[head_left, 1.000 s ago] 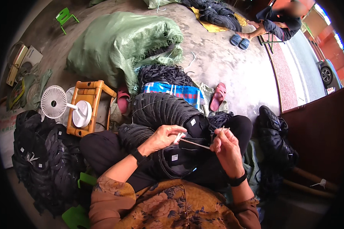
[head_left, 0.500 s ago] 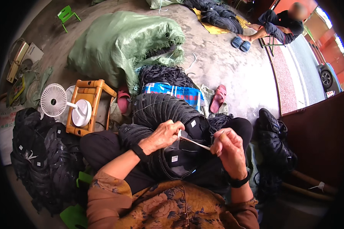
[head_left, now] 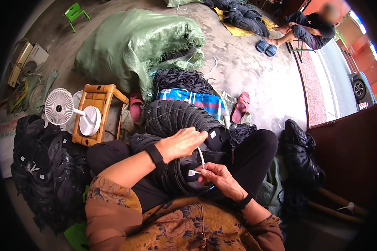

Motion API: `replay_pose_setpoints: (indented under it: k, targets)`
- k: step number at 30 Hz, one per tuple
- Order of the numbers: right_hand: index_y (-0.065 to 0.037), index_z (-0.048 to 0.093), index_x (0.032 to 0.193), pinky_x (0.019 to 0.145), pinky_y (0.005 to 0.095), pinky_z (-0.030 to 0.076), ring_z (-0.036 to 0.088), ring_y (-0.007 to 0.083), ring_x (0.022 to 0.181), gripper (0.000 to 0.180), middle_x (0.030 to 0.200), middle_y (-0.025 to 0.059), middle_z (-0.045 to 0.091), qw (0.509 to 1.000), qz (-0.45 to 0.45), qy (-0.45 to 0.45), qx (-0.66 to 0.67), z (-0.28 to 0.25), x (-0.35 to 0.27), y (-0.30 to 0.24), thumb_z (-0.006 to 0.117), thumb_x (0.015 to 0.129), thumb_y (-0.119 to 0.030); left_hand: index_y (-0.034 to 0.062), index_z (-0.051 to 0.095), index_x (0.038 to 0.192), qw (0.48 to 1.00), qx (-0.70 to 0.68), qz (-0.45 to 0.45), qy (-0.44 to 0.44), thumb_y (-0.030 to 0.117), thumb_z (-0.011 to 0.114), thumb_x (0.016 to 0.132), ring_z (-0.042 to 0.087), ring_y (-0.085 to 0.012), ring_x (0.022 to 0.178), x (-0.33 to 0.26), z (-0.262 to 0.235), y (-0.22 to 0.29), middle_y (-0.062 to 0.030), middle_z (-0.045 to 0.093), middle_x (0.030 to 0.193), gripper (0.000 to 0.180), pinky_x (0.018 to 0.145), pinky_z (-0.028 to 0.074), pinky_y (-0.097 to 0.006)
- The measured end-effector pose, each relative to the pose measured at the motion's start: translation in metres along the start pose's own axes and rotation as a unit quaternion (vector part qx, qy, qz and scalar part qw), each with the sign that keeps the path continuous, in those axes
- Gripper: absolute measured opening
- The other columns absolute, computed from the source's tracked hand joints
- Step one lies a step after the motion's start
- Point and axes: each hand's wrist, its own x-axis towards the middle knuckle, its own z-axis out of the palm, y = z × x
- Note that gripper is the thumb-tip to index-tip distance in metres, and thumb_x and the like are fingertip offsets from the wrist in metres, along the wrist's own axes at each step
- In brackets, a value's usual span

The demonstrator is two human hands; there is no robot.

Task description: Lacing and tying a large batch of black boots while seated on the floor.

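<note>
Two hands work over a lap piled with black fabric pieces [head_left: 176, 121]. The left hand [head_left: 182, 143] lies curled on the pile, its fingertips pinching the upper end of a thin white strip [head_left: 201, 155]. The right hand [head_left: 220, 180] sits just below, at about five o'clock from the left, with thumb and forefinger closed on the strip's lower end beside a small white tag [head_left: 191, 172] on the dark cloth. The strip runs nearly upright between the two hands, slightly bowed.

At nine o'clock from the hands a small white fan [head_left: 59, 106] stands next to a wooden stool [head_left: 97, 111] bearing a white round base. At seven o'clock lies a heap of black goods [head_left: 42, 171]. At twelve o'clock a big green sack [head_left: 134, 46] spills open, and a pink slipper [head_left: 240, 107] lies at one o'clock. Far off at two o'clock another person [head_left: 310, 27] sits on a stool.
</note>
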Motion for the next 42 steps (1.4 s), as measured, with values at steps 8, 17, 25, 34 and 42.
replay_pose_setpoints:
  k: [8,17,25,34,42]
  targets:
    - [-0.002,0.064,0.109,0.074,0.0209,0.047,0.059,0.0060,0.078,0.027,0.085,0.0014,0.064,1.000,-0.015,-0.009,-0.003,-0.005,0.012,0.006,0.054,0.099,-0.025,0.0038,0.058,0.080,0.978,0.191,0.087,-0.010,0.007,0.058,0.077,0.052,-0.0287,0.097,-0.013,0.007,0.017,-0.0104,0.055,0.087,0.004,0.079,0.048,-0.038]
    - [-0.001,0.063,0.106,0.073,0.0212,0.048,0.059,0.0063,0.077,0.021,0.084,0.0008,0.064,1.000,-0.006,0.010,0.017,-0.001,0.026,0.025,0.054,0.099,-0.019,0.0065,0.054,0.100,0.998,-0.033,-0.029,-0.053,0.004,0.061,0.074,0.058,-0.0318,0.080,-0.002,0.006,-0.020,-0.0128,0.057,0.079,0.027,0.070,0.048,-0.044]
    - [0.000,0.058,0.114,0.080,0.0237,0.049,0.061,0.0099,0.082,0.024,0.088,0.0038,0.065,0.995,-0.030,0.059,0.073,-0.006,0.030,0.026,0.054,0.098,-0.016,0.0037,0.052,0.098,0.956,-0.211,-0.205,-0.003,0.001,0.054,0.074,0.061,-0.0259,0.065,0.000,-0.013,-0.002,-0.0117,0.058,0.070,0.024,0.063,0.049,-0.036]
    - [0.002,0.061,0.111,0.076,0.0254,0.050,0.062,0.0106,0.082,0.022,0.089,0.0053,0.068,0.985,-0.090,0.070,-0.133,-0.001,0.038,0.038,0.055,0.097,-0.013,0.0036,0.053,0.107,0.708,-0.649,-0.207,0.190,-0.001,0.064,0.082,0.052,-0.0055,0.080,-0.014,-0.040,0.022,0.0023,0.053,0.084,0.027,0.076,0.043,-0.021]
    - [0.005,0.047,0.131,0.079,0.0429,0.051,0.064,0.0412,0.096,0.075,0.102,0.0251,0.065,0.941,-0.121,-0.058,-0.311,0.019,0.036,0.052,0.062,0.086,-0.054,0.0011,0.052,0.117,0.732,-0.619,-0.212,0.192,0.002,0.062,0.087,0.054,-0.0056,0.081,-0.014,-0.041,0.019,0.0026,0.055,0.087,0.031,0.078,0.044,-0.021]
